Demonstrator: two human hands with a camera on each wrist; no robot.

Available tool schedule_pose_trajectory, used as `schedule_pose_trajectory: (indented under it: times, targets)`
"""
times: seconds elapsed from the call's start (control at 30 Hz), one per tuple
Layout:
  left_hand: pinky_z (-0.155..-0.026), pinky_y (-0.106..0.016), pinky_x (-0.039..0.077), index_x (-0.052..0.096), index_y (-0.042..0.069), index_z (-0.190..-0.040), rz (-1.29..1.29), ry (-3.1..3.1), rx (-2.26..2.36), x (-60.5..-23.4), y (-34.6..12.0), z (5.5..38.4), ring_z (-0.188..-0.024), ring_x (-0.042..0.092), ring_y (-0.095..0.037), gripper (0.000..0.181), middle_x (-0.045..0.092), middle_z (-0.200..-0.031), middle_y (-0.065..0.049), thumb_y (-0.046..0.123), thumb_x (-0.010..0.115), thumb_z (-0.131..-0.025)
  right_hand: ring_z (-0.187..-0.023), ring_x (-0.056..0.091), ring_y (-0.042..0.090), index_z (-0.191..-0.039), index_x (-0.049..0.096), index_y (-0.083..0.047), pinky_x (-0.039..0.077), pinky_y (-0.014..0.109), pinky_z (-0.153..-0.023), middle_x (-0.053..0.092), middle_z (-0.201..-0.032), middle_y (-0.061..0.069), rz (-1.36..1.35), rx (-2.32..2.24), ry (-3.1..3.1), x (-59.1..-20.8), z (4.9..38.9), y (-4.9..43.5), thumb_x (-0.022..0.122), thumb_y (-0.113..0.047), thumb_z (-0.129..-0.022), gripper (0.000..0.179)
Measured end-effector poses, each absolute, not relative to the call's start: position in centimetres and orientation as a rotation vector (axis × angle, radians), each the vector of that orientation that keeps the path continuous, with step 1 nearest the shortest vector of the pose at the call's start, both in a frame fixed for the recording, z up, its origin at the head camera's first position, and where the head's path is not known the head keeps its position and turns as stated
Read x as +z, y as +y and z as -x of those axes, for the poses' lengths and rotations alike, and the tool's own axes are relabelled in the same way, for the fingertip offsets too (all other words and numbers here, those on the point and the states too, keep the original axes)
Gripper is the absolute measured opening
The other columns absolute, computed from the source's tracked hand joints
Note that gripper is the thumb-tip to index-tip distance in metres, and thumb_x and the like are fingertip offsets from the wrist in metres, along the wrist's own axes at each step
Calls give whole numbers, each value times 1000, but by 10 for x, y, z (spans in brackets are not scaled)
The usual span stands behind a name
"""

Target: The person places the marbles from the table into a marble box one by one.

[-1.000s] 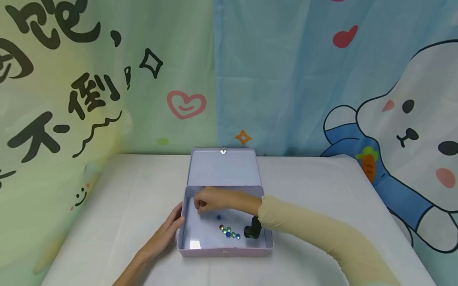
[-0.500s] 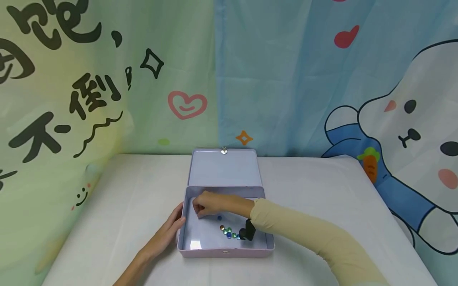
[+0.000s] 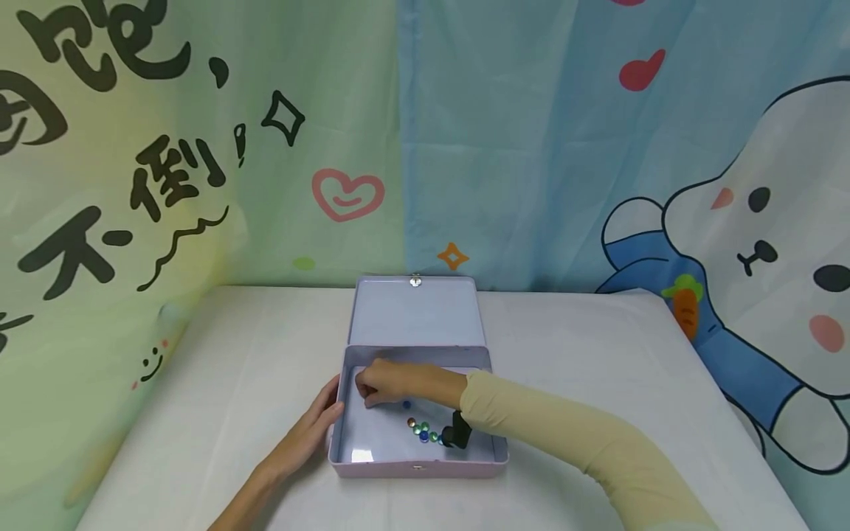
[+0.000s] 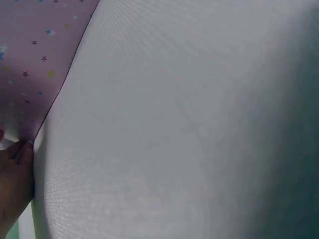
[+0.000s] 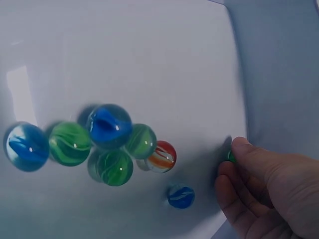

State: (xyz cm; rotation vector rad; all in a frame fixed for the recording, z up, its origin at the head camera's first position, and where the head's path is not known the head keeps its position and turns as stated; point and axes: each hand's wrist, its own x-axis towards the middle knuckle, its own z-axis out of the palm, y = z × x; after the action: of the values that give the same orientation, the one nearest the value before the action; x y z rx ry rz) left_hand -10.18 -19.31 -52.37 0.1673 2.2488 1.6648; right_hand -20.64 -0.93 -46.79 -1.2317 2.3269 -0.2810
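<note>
A lidded tin box (image 3: 378, 469) stands with its lid (image 3: 417, 311) raised. At the box's left wall is my left hand (image 3: 308, 428), its thumb at the rim and its fingers along the outside; the left wrist view shows this hand (image 4: 16, 177) beside the star-printed pink outer wall (image 4: 42, 55). Inside the box, near the left wall, my right hand (image 3: 385, 382) pinches a small green marble (image 5: 231, 156) between thumb and fingers, mostly hidden by them. A blue marble (image 5: 181, 196) lies close to that hand. Several green, blue and orange-streaked marbles (image 5: 115, 167) sit clustered on the box floor.
The box rests on a white-covered table (image 3: 265, 354). A printed curtain (image 3: 478, 147) hangs behind it. The black wrist camera (image 3: 457, 431) on my right arm hangs low over the box floor, partly covering the marble row.
My right hand has shifted slightly left and toward the front of the box, and its wrist camera now overlaps the end of the marble row. My left hand stays in place.
</note>
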Motion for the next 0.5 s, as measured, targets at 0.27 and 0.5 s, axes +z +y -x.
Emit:
schedule_pose_trajectory:
  times: [0.27,0.5]
  targets:
    - [-119,-57,15,8,21,-157,-156,2255,1659,-523,-193,102,-150,15,-36,59,13,-164,-14,38,32,-105,-63,49,0,-91,64,-13,39,9,-59,63,-76,-6,1220,-276,2326,-472,206,-10,69,-21,-90,9]
    - [-119,-58,15,9,21,-157,-156,2249,1668,-523,-192,101,-150,16,-37,59,13,-164,-14,38,31,-105,-64,49,0,-90,64,-13,39,10,-59,62,-76,-7,1216,-273,2334,-470,205,-9,69,-21,-90,10]
